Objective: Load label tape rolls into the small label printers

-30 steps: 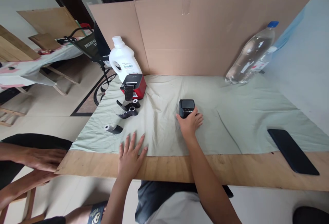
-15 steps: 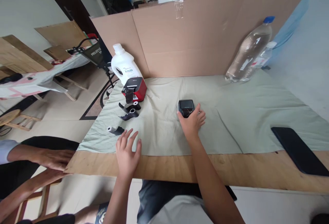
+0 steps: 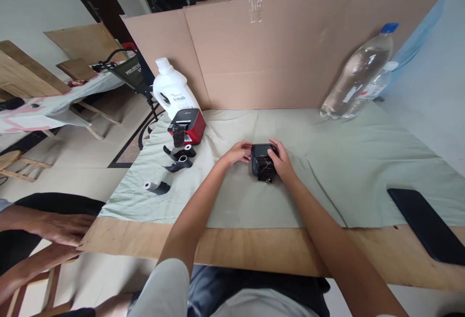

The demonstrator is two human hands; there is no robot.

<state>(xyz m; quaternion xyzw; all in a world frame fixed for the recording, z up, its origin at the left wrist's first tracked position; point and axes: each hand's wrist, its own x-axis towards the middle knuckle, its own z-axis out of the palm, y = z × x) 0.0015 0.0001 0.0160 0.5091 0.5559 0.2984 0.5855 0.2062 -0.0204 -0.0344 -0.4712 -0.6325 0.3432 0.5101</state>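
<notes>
- Clock positions below ran from the small black box-shaped device with a glossy top (image 3: 262,151), twelve pointing away from the person.
- Nearest, around nine o'clock, three small rolls of black strip with white cores (image 3: 160,189) lay loose on the pale green cloth (image 3: 236,200), partly unrolled, with no hand on them.
- At six o'clock a broad, creased black strip (image 3: 265,167) hung from the device's front. Judging by that, the strip was already out but not yet parted from the device; whether more remained inside could not be told.
- The device itself stood upright on the cloth, straight ahead of the person and between the two hands.
- At three o'clock the bare right hand (image 3: 284,163) grasped it, the thumb over the right part of the top and the other fingers curled around the far right corner.
- At nine o'clock the bare left hand (image 3: 238,153) had its bent fingertips at the device's left wall; whether they pressed or merely rested there could not be told.
- Farther off, at ten o'clock, a boxy red-and-black plastic device (image 3: 196,128) stood untouched, a similar strip hanging from its front.
</notes>
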